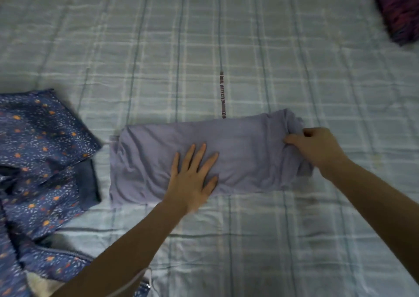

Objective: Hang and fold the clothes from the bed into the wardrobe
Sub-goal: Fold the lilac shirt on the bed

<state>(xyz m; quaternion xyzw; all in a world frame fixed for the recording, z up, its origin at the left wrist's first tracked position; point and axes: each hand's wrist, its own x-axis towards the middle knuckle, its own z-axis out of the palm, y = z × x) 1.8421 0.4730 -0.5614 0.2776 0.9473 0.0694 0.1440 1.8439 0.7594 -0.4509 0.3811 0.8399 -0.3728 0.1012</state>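
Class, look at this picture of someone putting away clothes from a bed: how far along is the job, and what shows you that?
Done: the lavender garment is already folded into a long strip on the bed sheet. In hand: the left hand presses flat on it while the right hand grips its end, likely for another fold. Left: the blue floral garment lies unfolded beside it; no wardrobe is in view.

Lavender garment (244,151) folded lengthwise mid-bed (226,36), left hand (192,178) flat atop, right hand (317,147) gripping its right end.
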